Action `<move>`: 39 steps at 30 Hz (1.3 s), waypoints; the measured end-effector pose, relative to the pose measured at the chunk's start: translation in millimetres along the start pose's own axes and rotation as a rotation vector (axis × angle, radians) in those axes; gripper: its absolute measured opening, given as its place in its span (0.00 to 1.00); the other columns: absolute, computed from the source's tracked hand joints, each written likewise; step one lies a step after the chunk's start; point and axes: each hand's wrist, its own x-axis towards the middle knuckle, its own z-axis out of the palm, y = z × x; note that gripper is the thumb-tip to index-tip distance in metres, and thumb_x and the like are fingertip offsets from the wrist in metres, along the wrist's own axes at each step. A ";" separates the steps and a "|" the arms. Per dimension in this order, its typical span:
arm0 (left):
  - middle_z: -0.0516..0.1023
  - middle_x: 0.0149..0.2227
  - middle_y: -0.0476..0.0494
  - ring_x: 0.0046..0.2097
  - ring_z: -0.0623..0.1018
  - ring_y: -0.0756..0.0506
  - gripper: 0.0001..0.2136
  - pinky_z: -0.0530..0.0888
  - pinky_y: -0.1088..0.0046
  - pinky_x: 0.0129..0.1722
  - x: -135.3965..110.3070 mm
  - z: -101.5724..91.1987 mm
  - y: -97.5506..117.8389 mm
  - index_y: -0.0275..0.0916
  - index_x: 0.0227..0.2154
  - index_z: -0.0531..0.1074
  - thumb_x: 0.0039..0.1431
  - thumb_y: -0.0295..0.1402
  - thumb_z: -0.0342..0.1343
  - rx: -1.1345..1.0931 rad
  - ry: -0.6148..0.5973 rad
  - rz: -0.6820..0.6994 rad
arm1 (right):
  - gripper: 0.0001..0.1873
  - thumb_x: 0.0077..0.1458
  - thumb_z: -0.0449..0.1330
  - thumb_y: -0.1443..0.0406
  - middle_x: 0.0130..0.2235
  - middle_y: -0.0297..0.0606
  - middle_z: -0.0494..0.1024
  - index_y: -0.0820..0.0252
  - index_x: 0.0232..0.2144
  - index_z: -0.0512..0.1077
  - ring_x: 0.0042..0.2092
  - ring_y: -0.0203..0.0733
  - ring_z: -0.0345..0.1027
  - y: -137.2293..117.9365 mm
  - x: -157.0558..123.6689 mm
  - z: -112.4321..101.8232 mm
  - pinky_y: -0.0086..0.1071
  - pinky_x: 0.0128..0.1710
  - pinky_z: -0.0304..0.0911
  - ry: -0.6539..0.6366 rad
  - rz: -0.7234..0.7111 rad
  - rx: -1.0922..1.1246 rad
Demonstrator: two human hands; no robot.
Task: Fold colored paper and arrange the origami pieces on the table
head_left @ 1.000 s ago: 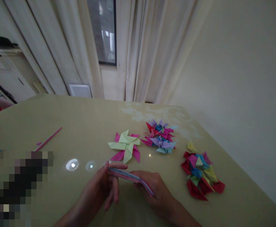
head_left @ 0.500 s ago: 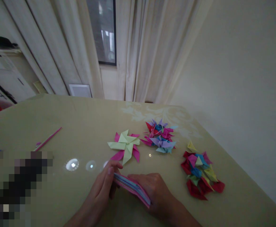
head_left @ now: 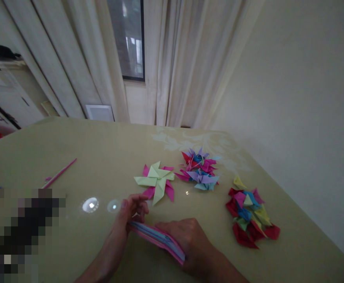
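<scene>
Inside the right edge of the table [head_left: 101, 165], my right hand [head_left: 196, 240] clamps a paper stack [head_left: 157, 238]; my half-curled left hand [head_left: 127, 216] touches its end.

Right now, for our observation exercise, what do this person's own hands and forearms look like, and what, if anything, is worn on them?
The left grip and right grip are bare human hands; no glove, ring or watch can be made out. The left forearm and right forearm show no sleeve, cable or marking within the view.
</scene>
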 end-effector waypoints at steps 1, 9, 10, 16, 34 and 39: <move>0.75 0.31 0.47 0.30 0.70 0.47 0.34 0.69 0.73 0.26 -1.1 1.0 -1.8 0.40 0.41 0.79 0.57 0.69 0.53 -0.008 -0.032 -0.012 | 0.22 0.64 0.58 0.58 0.42 0.42 0.87 0.54 0.58 0.74 0.37 0.45 0.83 -0.6 -0.2 2.6 0.31 0.38 0.71 -0.007 -0.002 0.008; 0.76 0.35 0.47 0.30 0.71 0.47 0.31 0.68 0.73 0.27 -7.1 1.3 -1.5 0.42 0.45 0.77 0.62 0.66 0.51 0.006 -0.151 -0.013 | 0.23 0.65 0.57 0.58 0.41 0.42 0.87 0.54 0.60 0.73 0.36 0.45 0.82 -4.3 0.9 4.9 0.32 0.37 0.71 0.033 -0.022 0.047; 0.76 0.35 0.47 0.31 0.72 0.47 0.29 0.70 0.73 0.28 -8.2 0.4 1.9 0.43 0.46 0.77 0.64 0.65 0.51 0.049 -0.152 -0.006 | 0.22 0.66 0.56 0.59 0.40 0.42 0.87 0.54 0.60 0.73 0.36 0.45 0.82 -4.2 0.8 3.9 0.32 0.37 0.71 0.044 -0.024 0.043; 0.72 0.27 0.50 0.28 0.70 0.48 0.22 0.66 0.76 0.26 -11.5 -2.4 17.6 0.41 0.39 0.79 0.64 0.57 0.58 0.453 -0.213 0.056 | 0.23 0.67 0.57 0.60 0.44 0.44 0.87 0.56 0.61 0.73 0.38 0.46 0.82 0.8 -0.5 -2.3 0.34 0.39 0.71 0.071 -0.015 -0.019; 0.62 0.15 0.55 0.17 0.60 0.54 0.30 0.56 0.80 0.17 -9.7 -3.6 19.9 0.38 0.24 0.78 0.56 0.65 0.60 0.388 -0.125 0.057 | 0.19 0.68 0.61 0.55 0.41 0.40 0.84 0.53 0.57 0.77 0.39 0.44 0.78 7.3 5.1 -13.2 0.33 0.40 0.70 0.303 0.032 0.265; 0.63 0.15 0.53 0.18 0.62 0.52 0.31 0.57 0.79 0.17 -11.1 -2.0 23.0 0.38 0.25 0.80 0.54 0.66 0.60 0.409 -0.074 0.096 | 0.35 0.59 0.65 0.40 0.45 0.42 0.82 0.54 0.59 0.75 0.42 0.48 0.76 3.6 5.6 -20.8 0.35 0.42 0.69 0.250 0.091 0.348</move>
